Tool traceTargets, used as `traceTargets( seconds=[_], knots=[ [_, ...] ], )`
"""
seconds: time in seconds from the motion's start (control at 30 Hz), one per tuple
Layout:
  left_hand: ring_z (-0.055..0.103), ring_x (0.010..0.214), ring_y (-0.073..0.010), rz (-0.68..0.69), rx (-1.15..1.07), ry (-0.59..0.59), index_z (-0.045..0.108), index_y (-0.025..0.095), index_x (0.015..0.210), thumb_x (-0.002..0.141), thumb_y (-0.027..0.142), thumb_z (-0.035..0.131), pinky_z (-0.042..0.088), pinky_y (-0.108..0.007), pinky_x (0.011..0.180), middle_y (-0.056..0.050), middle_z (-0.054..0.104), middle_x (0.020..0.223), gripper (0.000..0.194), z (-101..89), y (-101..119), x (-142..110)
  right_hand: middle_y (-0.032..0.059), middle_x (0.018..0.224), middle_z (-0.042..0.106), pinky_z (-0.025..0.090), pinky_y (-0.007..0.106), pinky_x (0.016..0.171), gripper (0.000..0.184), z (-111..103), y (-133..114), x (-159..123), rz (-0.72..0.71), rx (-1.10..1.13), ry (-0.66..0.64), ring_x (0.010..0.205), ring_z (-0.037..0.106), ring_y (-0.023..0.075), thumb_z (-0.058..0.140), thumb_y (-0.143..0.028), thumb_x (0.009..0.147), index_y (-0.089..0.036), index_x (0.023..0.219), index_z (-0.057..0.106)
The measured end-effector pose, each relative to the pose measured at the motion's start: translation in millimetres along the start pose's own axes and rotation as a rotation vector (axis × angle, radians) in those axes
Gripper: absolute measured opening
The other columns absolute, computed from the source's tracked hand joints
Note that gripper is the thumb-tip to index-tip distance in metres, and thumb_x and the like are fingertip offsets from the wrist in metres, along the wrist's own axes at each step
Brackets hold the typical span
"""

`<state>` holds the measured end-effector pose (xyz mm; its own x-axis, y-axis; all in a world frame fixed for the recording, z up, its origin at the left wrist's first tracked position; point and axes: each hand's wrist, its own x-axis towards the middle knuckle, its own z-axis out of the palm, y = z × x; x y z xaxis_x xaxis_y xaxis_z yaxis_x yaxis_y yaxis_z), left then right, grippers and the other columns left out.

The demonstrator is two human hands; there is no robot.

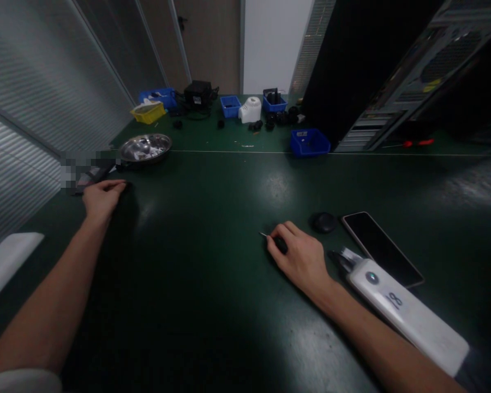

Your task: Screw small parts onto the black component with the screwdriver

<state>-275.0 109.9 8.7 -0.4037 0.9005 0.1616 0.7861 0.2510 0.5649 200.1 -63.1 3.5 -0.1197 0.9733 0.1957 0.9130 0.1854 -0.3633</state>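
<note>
At the left, my left hand (102, 197) rests low over the green table with thumb and fingers pinched together. Whatever is between those fingertips is too small and dark to make out. Just beyond it lie a dark flat item (92, 176), partly blurred out, and a shiny metal bowl (166, 143) with small pieces inside. Right of the middle, my right hand (298, 252) is closed round what looks like a small screwdriver (281, 245). Its thin metal tip points left past my thumb, and its dark handle is mostly covered by my fingers.
Beside my right forearm lie a white power bank (417, 316) marked 18, a phone (382, 245) and a round black object (324, 222). Blue bins (310, 143), a yellow basket (148, 113) and a white plastic housing (250, 110) stand farther back. Another white device (10, 265) lies far left.
</note>
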Motion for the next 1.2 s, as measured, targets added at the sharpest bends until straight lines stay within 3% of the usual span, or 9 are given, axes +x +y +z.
traceTargets(
  seconds=[0.1,0.17,0.3,0.4,0.5,0.67,0.87,1.07,1.2],
  knots=[
    [0.062,0.081,-0.0151,0.038,-0.091,-0.123,0.070,0.012,0.123,0.093,0.028,0.065,0.048,-0.025,0.074,-0.001,0.074,0.091,0.034,12.9,35,-19,0.0001,0.093,0.065,0.037,0.027,0.064,0.018,0,0,0,-0.003,0.009,0.005,0.079,0.062,0.0147,0.053,-0.034,0.100,-0.023,0.091,0.063],
    [0.066,0.088,-0.0164,0.128,-0.156,-0.261,0.074,0.021,0.118,0.091,0.034,0.068,0.050,-0.026,0.077,-0.001,0.075,0.104,0.031,24.4,69,-46,0.0004,0.092,0.065,0.037,0.027,0.064,0.018,0,0,0,-0.005,0.019,0.009,0.078,0.062,0.0146,0.053,-0.034,0.100,-0.023,0.091,0.064],
    [0.066,0.091,-0.0182,0.551,-0.291,-0.589,0.075,0.028,0.116,0.096,0.035,0.062,0.052,-0.031,0.079,-0.003,0.073,0.112,0.025,45.5,137,-133,0.0005,0.092,0.065,0.039,0.027,0.066,0.018,1,1,1,-0.001,0.042,0.003,0.078,0.062,0.0146,0.053,-0.034,0.100,-0.023,0.091,0.064],
    [0.065,0.098,-0.0188,0.765,-0.384,-0.719,0.075,0.026,0.112,0.099,0.026,0.059,0.051,-0.034,0.088,-0.004,0.073,0.106,0.021,59.5,163,-191,0.0006,0.091,0.065,0.038,0.027,0.066,0.018,1,0,2,0.010,0.041,-0.007,0.078,0.062,0.0151,0.054,-0.035,0.100,-0.023,0.090,0.064],
    [0.064,0.095,-0.0180,0.742,-0.454,-0.775,0.076,0.024,0.108,0.099,0.024,0.059,0.050,-0.033,0.087,-0.004,0.072,0.103,0.019,71.5,165,-214,0.0006,0.090,0.065,0.038,0.027,0.066,0.018,1,0,2,0.017,0.043,-0.012,0.078,0.062,0.0154,0.054,-0.035,0.100,-0.023,0.089,0.064],
    [0.064,0.085,-0.0170,0.622,-0.493,-0.801,0.076,0.025,0.107,0.095,0.028,0.066,0.049,-0.031,0.078,-0.003,0.073,0.097,0.016,77.3,155,-207,0.0003,0.089,0.064,0.039,0.026,0.065,0.020,1,1,1,-0.022,0.126,0.003,0.075,0.061,0.0140,0.054,-0.036,0.100,-0.023,0.089,0.064],
    [0.065,0.096,-0.0183,0.648,-0.496,-0.807,0.075,0.025,0.109,0.101,0.028,0.056,0.049,-0.033,0.085,-0.004,0.073,0.104,0.021,73.6,156,-208,0.0020,0.089,0.063,0.041,0.026,0.067,0.021,-2,0,0,-0.148,0.230,-0.035,0.076,0.060,0.0145,0.052,-0.035,0.100,-0.021,0.089,0.063],
    [0.062,0.094,-0.0199,0.752,-0.468,-0.802,0.073,0.024,0.112,0.091,0.036,0.073,0.049,-0.034,0.084,-0.005,0.071,0.105,0.025,76.3,152,-211,0.0039,0.089,0.064,0.044,0.030,0.073,0.019,-3,-1,0,-0.165,0.215,-0.014,0.083,0.060,0.0180,0.054,-0.035,0.098,-0.021,0.088,0.063],
    [0.062,0.101,-0.0207,0.795,-0.449,-0.770,0.073,0.024,0.111,0.094,0.032,0.069,0.048,-0.036,0.091,-0.005,0.071,0.107,0.020,77.1,150,-212,0.0050,0.098,0.067,0.047,0.033,0.081,0.016,-4,-2,0,-0.172,0.178,0.034,0.095,0.059,0.0214,0.057,-0.034,0.096,-0.022,0.087,0.064]
  ],
)
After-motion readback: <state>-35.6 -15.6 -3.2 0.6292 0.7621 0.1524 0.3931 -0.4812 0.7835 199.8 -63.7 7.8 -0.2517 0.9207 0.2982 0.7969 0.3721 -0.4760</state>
